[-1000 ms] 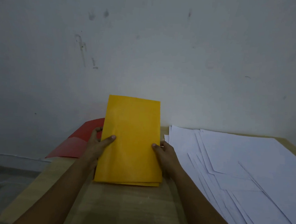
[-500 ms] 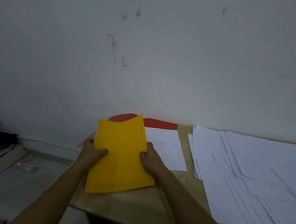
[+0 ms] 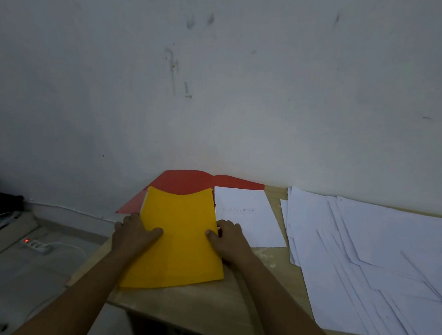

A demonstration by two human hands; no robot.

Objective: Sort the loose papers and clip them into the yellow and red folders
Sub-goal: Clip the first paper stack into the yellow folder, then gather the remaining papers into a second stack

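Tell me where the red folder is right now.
In the head view the red folder lies open at the table's far left, against the wall, partly covered by the yellow folder both hands hold; a white sheet lies on its right half.

Bare table shows between the yellow folder and loose papers; wall blocks behind.
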